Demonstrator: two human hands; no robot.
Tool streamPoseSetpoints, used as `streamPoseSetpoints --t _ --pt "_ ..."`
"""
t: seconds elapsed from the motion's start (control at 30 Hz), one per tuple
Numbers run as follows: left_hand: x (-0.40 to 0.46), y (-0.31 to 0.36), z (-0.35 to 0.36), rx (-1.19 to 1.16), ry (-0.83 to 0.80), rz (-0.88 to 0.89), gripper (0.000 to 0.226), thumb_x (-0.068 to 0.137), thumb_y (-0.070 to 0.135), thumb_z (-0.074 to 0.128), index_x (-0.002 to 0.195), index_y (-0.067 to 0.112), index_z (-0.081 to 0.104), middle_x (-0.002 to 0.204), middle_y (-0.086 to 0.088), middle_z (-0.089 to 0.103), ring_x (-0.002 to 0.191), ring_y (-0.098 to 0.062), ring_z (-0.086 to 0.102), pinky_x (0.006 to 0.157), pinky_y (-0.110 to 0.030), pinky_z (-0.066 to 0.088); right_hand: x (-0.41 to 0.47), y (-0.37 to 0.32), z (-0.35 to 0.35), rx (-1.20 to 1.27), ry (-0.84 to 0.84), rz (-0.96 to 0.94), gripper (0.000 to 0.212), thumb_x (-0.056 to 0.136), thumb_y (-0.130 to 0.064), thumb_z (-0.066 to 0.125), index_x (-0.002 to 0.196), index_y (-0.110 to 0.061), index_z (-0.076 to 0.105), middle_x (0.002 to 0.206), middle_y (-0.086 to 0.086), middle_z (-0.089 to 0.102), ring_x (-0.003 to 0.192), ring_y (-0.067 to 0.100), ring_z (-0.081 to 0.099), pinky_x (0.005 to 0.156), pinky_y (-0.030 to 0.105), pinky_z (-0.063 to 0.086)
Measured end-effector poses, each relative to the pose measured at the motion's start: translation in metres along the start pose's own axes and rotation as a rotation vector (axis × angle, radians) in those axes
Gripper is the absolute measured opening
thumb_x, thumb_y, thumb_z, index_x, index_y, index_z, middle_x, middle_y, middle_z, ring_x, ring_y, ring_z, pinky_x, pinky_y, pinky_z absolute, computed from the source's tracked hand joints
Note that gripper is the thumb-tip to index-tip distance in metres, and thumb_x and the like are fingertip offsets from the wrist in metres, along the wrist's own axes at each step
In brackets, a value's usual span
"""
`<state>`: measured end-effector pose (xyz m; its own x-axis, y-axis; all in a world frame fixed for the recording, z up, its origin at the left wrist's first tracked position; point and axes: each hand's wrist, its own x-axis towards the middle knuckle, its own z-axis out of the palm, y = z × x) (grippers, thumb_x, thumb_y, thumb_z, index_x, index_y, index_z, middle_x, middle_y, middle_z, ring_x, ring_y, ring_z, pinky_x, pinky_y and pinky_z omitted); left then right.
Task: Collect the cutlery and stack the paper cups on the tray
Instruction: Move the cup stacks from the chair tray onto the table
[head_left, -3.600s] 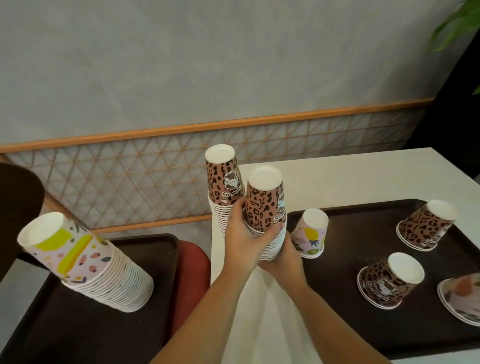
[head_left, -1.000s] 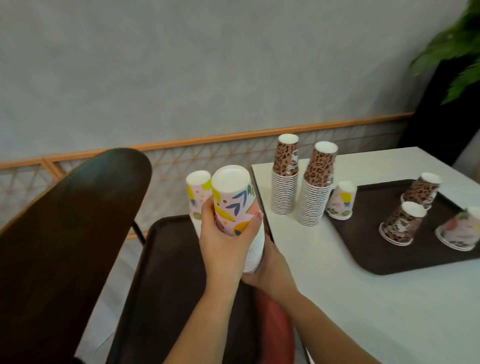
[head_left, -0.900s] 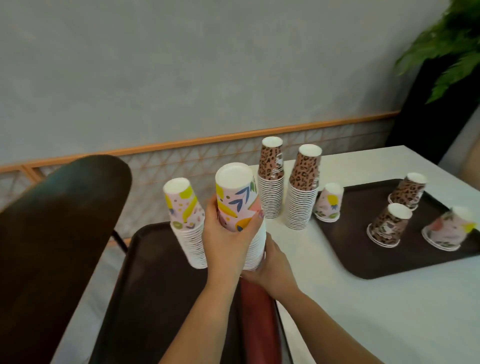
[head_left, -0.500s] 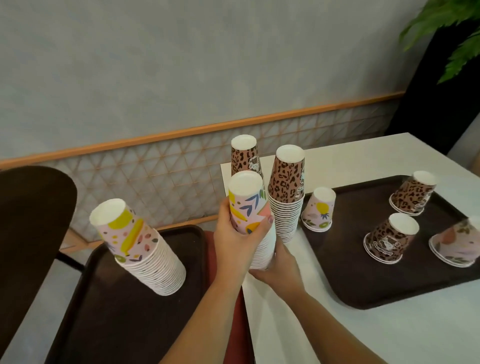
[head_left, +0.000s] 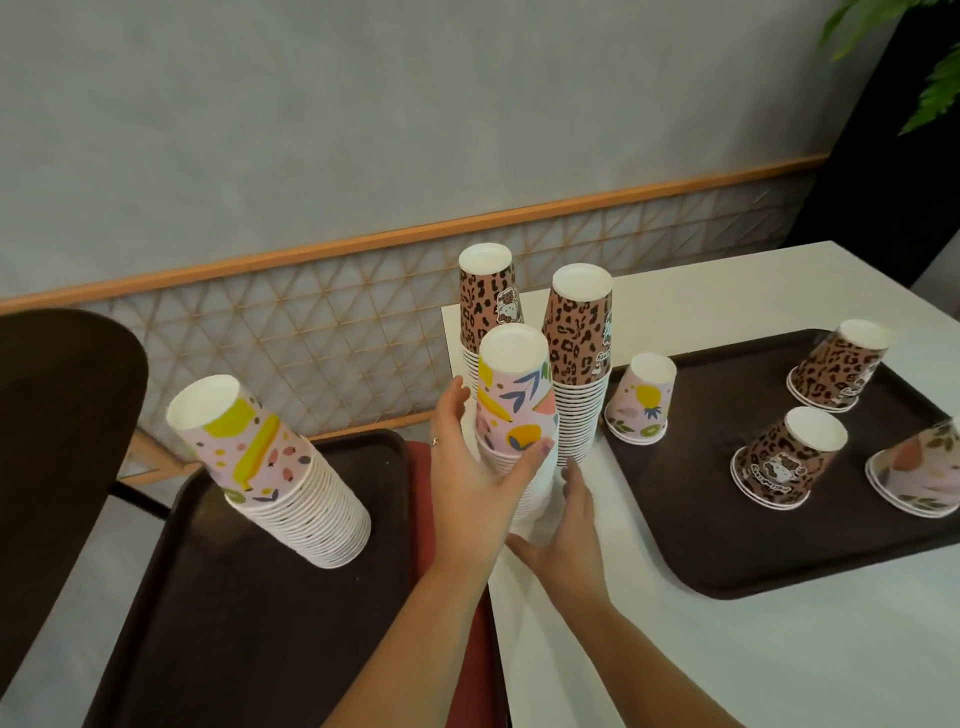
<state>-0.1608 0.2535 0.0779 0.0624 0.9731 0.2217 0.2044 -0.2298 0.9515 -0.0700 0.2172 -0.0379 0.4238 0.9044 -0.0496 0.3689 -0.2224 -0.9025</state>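
Note:
A tall stack of upside-down pink patterned paper cups (head_left: 511, 395) stands at the white table's left edge. My left hand (head_left: 467, 488) wraps its middle and my right hand (head_left: 569, 535) cups its base. Two leopard-print stacks (head_left: 485, 296) (head_left: 579, 338) stand right behind it. Another pink stack (head_left: 280, 467) leans on the left brown tray (head_left: 234, 623). On the right brown tray (head_left: 701, 519) sit short stacks: a pink one (head_left: 641, 400), two leopard ones (head_left: 836, 371) (head_left: 784, 462), and a pink one (head_left: 919, 475) at the frame edge. No cutlery is in view.
The white table (head_left: 727, 665) runs to the right and front. A dark chair back (head_left: 52, 441) rises at the far left, and a red seat (head_left: 478, 649) shows between the left tray and the table. A plant (head_left: 930, 62) hangs over the top right corner.
Both hands carried the pink stack from over the left tray rightward to the table edge in front of the leopard stacks. The other pink stack stayed on the left tray.

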Motion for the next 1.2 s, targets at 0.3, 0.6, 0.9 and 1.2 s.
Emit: streamPoseSetpoints --t 0.3,0.6,0.9,1.2 --pt "-0.052 0.007 -0.083 0.363 0.297 0.356 0.019 0.089 0.019 0.047 0.103 0.018 0.060 0.103 0.012 0.057 0.100 -0.009 0.050 0.092 -0.019 0.038 -0.082 -0.037 0.036 0.034 0.262 -0.298 0.044 0.077 -0.041 0.060 0.116 -0.028 0.044 0.114 -0.012 0.045 0.111 0.007 0.044 0.100 0.017 0.032" --pt "-0.044 0.001 -0.170 0.470 0.555 0.234 0.038 0.080 0.020 0.064 0.113 0.009 0.049 0.116 -0.010 0.052 0.108 -0.009 0.035 0.092 -0.011 0.033 -0.084 -0.097 0.103 0.006 -0.129 -0.432 0.064 0.075 -0.031 0.074 0.129 -0.027 0.039 0.125 -0.016 0.038 0.115 -0.003 0.042 0.093 0.001 0.033" --pt "0.008 -0.030 -0.191 0.170 0.264 -0.148 0.094 0.061 0.040 0.080 0.136 0.029 0.026 0.141 -0.001 0.035 0.131 -0.020 0.035 0.095 -0.032 0.043 -0.044 -0.110 0.151 -0.069 -0.231 -0.254 0.107 0.060 -0.027 0.085 0.143 -0.010 0.020 0.147 0.004 0.029 0.138 0.016 0.028 0.113 0.029 0.027" --pt "0.018 -0.057 -0.188 -0.051 0.124 -0.203 0.057 0.069 0.026 0.080 0.114 0.029 0.047 0.106 0.018 0.060 0.103 -0.004 0.059 0.079 -0.020 0.049 -0.024 -0.091 0.177 -0.077 -0.272 -0.103 0.102 0.059 -0.028 0.085 0.141 -0.020 0.024 0.140 -0.001 0.042 0.127 0.016 0.044 0.099 0.024 0.037"
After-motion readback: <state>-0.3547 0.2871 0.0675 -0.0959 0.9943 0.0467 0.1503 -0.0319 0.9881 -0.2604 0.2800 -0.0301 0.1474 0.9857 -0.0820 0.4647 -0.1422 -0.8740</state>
